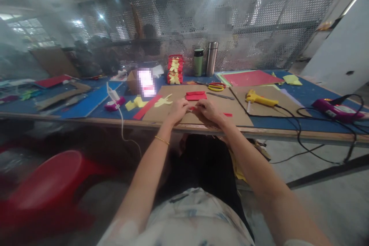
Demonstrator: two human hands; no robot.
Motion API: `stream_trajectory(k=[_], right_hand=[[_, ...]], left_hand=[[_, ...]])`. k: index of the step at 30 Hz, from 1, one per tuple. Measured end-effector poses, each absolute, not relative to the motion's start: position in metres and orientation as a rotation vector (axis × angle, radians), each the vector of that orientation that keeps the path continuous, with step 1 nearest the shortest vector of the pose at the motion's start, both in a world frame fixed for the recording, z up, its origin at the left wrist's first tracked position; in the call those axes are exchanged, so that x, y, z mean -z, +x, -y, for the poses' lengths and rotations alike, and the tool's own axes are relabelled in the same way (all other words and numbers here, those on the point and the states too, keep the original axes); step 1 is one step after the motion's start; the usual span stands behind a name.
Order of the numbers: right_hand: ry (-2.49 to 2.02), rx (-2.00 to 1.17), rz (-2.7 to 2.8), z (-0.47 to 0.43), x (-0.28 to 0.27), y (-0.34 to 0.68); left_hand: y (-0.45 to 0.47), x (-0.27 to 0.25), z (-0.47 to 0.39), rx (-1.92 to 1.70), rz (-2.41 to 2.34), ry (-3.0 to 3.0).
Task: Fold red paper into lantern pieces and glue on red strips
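Both my hands meet over a sheet of brown cardboard [161, 115] at the table's front edge. Between their fingertips is a small red strip [192, 108], probably paper, mostly covered by the fingers. My left hand [179, 110] is closed on its left end, and my right hand [208, 110] pinches it from the right. Just beyond the fingers lies a folded red piece [196, 95]. A thin red strip [228, 114] rests beside my right wrist. Cut yellow paper [163, 101] and a red paper strip [148, 107] lie left of my left hand.
Yellow-handled scissors [216, 86] and a dark flat blade-like tool [220, 95] lie behind my hands. A yellow glue gun [261, 99] sits right, its black cable trailing. Further back stand a red box-like piece with yellow flowers [175, 70], a green flask [198, 62] and a steel bottle [212, 59].
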State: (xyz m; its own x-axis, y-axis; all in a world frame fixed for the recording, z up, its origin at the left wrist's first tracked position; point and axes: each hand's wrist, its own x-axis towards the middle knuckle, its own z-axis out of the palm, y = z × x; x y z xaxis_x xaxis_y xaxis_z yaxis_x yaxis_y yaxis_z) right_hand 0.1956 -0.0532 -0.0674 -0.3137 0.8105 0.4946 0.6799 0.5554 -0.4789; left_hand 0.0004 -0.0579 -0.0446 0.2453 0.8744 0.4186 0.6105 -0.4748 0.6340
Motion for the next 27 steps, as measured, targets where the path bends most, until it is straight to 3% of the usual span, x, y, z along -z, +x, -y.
stream_trajectory(k=[10,16,27], right_hand=[[-1.265,-0.185,2.099,0.055,0.062,0.204],[-1.235,-0.153,2.129,0.056,0.062,0.201],[-1.312,-0.057,2.089,0.061,0.06,0.206]], left_hand=[[0.007,0.045,0.061,-1.121,-1.641,2.233],[0.012,0.04,0.071,-0.926,-1.495,2.448],[-0.01,0.043,0.062,-0.968,-1.363,2.041]])
